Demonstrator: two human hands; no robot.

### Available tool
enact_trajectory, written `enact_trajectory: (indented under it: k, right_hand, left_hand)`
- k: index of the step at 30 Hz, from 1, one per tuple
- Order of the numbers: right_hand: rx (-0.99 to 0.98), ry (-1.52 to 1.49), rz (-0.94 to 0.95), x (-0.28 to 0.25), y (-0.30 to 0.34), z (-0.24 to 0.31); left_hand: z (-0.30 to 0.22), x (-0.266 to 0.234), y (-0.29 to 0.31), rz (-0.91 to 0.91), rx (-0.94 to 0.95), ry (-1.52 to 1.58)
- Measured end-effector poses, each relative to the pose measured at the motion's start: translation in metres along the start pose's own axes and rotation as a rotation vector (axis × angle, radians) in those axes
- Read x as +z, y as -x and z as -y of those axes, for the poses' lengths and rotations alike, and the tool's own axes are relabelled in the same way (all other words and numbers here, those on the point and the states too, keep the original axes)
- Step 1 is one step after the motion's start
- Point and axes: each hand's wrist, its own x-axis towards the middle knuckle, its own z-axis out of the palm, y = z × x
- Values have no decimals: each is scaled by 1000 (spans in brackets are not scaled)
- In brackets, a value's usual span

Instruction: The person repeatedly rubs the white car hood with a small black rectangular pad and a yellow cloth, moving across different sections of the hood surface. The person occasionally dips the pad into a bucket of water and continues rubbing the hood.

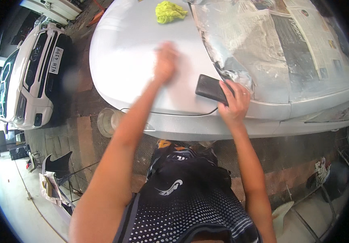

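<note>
The left hand [166, 64] is blurred, and its grip is unclear. The right hand [236, 100] hides one end of the black block [210, 88].

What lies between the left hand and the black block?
Nothing lies there: in the head view, only bare silvery panel shows between the left hand and the black block.

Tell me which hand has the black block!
The right hand: it grips one end of the black block. The left hand is a blur over the pale car panel, nearer the yellow-green cloth, with no black block there.
</note>
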Motion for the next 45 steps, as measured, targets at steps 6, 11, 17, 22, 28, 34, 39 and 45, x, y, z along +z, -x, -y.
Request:
enact_trajectory:
  k: [6,11,17,22,28,34,39,45]
  right_hand:
    - [22,79,2,-15,6,-12]
    - [-9,44,16,-1,4,-11]
    - [3,42,-1,-8,-1,-7]
    - [5,50,18,-3,2,-4]
    - [-1,63,23,-8,1,-7]
    - [12,80,3,-8,4,-14]
    - [1,59,2,-5,2,-11]
    - [10,81,-3,-6,4,-14]
  left_hand:
    - [33,-26,-15,98,-260,246]
    - [-10,0,13,61,22,36]
    - [40,-56,23,175,-321,183]
    - [9,-8,47,142,24,-19]
    - [65,-42,11,82,-439,141]
    - [-59,-14,15,77,23,133]
    - [26,-58,-16,101,-585,167]
    - [-72,-32,37,239,141,195]
